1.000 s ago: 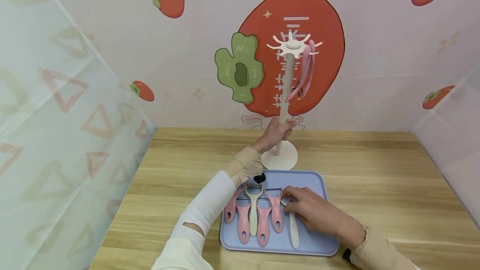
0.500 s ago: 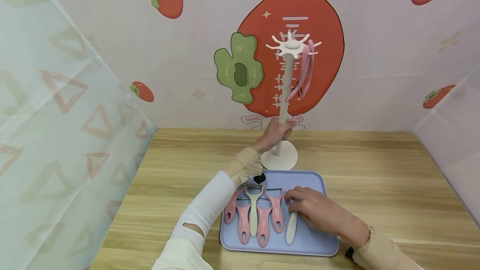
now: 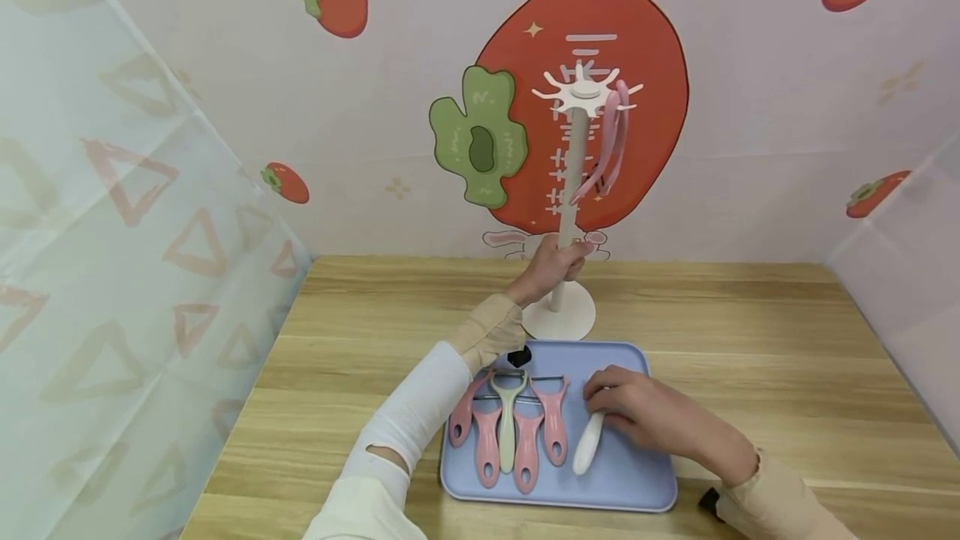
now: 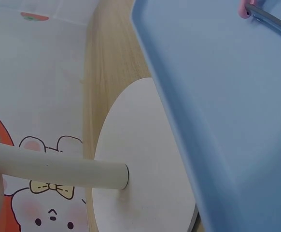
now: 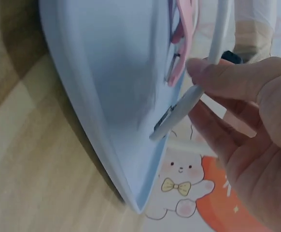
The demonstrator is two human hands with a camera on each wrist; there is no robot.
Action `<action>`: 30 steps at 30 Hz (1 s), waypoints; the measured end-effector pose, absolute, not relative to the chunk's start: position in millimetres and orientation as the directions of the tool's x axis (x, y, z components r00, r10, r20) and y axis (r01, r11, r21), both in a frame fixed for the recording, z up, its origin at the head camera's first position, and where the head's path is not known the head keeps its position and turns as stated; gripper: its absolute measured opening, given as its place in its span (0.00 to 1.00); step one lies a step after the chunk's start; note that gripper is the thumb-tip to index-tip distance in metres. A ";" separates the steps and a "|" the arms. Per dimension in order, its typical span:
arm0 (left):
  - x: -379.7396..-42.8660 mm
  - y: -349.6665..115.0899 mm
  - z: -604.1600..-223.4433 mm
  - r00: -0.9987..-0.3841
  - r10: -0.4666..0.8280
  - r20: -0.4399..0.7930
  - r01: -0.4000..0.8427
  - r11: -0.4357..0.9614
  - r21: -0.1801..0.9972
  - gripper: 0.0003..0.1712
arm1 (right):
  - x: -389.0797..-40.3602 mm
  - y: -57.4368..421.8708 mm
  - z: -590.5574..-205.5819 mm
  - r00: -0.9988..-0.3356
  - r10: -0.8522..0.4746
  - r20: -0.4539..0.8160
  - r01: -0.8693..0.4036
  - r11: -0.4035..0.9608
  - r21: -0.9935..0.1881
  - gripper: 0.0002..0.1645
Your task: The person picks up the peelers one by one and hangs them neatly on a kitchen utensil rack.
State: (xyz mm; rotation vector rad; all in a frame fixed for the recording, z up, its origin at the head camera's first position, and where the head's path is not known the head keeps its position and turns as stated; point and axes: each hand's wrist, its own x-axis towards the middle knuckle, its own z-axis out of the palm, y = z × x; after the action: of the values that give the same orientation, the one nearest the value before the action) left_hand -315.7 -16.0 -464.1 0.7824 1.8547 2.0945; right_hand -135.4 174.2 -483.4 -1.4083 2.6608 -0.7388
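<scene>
My left hand (image 3: 551, 269) grips the pole (image 3: 576, 165) of a white rack with a ring of hooks (image 3: 587, 91) on top. Its round base (image 4: 145, 140) stands behind the tray's back edge. Long pink utensils (image 3: 613, 140) hang from a hook at the right. With thumb and fingers my right hand (image 3: 645, 411) pinches a white peeler (image 5: 184, 111) near its head, over the right part of the blue tray (image 3: 630, 482). The peeler's handle (image 3: 589, 445) points down toward the tray's front. In the right wrist view its blade end shows below the thumb.
Left of the right hand, several pink peelers (image 3: 555, 432) and a pale green peeler (image 3: 507, 432) lie side by side in the tray. The wooden table (image 3: 750, 373) ends at a printed backdrop (image 3: 750, 148).
My right hand has picked up the white peeler, moving slightly right and turning it so its handle slants the other way. The left hand has stayed on the pole.
</scene>
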 end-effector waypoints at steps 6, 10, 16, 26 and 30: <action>-315.0 -16.7 -465.0 -0.833 0.505 0.228 0.158 -0.179 0.971 0.25 | -140.8 180.9 -482.6 -0.598 -0.766 0.235 -0.762 0.452 -0.464 0.14; -315.6 -16.5 -465.6 -0.829 0.509 0.233 0.161 -0.182 0.970 0.25 | -143.0 183.7 -482.7 -0.596 -0.760 0.258 -0.765 0.441 -0.470 0.16; -317.7 -17.2 -464.5 -0.832 0.507 0.227 0.155 -0.180 0.971 0.26 | -145.7 183.4 -485.9 -0.571 -0.775 0.272 -0.797 0.443 -0.411 0.15; -317.7 -17.2 -465.6 -0.827 0.517 0.221 0.160 -0.162 0.974 0.26 | -143.7 177.5 -500.8 -0.530 -0.814 0.238 -0.832 0.445 -0.333 0.14; -318.4 -17.3 -466.6 -0.828 0.514 0.224 0.166 -0.156 0.974 0.26 | -142.5 176.8 -501.2 -0.537 -0.815 0.217 -0.828 0.459 -0.323 0.14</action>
State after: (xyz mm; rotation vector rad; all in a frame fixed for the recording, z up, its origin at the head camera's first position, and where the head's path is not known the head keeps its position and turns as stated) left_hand -318.4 -17.3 -466.6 0.7783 1.8624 2.0772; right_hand -142.5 176.8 -501.2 -1.5259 2.7105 -0.6274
